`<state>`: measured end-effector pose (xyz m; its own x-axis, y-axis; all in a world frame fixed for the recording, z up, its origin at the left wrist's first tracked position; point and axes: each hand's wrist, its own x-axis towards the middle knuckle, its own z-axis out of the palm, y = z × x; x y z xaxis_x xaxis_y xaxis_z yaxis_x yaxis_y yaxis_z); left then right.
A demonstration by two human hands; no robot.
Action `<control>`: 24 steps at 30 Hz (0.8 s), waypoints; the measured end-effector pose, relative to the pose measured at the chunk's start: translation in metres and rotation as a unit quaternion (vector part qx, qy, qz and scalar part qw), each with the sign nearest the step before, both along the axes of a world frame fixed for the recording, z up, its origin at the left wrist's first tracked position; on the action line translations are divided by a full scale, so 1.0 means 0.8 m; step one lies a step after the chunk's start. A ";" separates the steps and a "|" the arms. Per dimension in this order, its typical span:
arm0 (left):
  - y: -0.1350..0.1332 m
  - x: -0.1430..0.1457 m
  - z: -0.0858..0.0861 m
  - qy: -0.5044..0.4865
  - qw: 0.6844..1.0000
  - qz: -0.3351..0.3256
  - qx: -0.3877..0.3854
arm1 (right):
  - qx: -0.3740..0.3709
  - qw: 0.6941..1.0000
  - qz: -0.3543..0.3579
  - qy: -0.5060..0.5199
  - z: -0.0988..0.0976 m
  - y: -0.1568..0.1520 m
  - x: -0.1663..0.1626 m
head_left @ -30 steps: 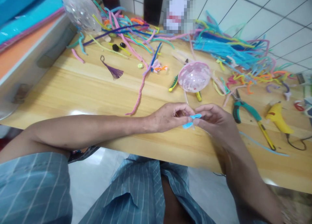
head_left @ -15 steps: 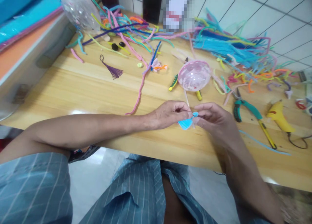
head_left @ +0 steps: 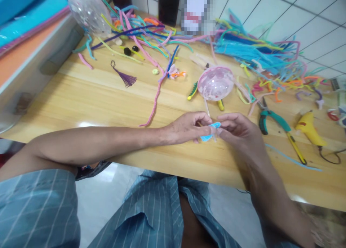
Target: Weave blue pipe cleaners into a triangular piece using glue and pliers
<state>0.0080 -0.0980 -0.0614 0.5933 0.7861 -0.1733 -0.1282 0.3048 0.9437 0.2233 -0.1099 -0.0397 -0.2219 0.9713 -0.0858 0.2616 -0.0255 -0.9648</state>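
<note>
My left hand (head_left: 186,129) and my right hand (head_left: 239,132) meet over the front of the wooden table (head_left: 89,97). Both pinch a small light-blue pipe-cleaner piece (head_left: 209,131) between their fingertips. The piece is bent into loops and partly hidden by my fingers. Just beyond my hands lies a clear pink ball (head_left: 215,83) with thin stems sticking out beneath it. A long pink pipe cleaner (head_left: 154,103) lies to the left of my left hand.
Green-handled pliers (head_left: 273,121) and a yellow glue gun (head_left: 309,130) lie to the right. Heaps of coloured pipe cleaners (head_left: 251,53) cover the back. A purple tassel (head_left: 124,77), two black beads (head_left: 131,50) and a clear ball (head_left: 87,10) lie at the back left.
My fingers have turned the blue piece slightly; its loop showed broader half a second ago and is now narrower. Both hands stay in the same spot.
</note>
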 end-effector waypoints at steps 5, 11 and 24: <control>-0.003 0.002 -0.006 0.030 0.999 -0.017 0.035 | 0.016 1.000 -0.018 -0.012 0.003 -0.004 -0.003; -0.002 0.005 -0.012 -0.005 1.000 0.000 0.028 | 0.012 1.000 -0.015 -0.010 0.001 -0.001 -0.005; -0.003 0.003 -0.003 0.009 1.000 0.009 0.024 | -0.009 1.000 -0.015 0.005 0.005 -0.005 -0.009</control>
<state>0.0104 -0.1004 -0.0641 0.5761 0.8045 -0.1447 -0.1167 0.2561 0.9596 0.2159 -0.1140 -0.0355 -0.1930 0.9759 -0.1017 0.2511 -0.0511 -0.9666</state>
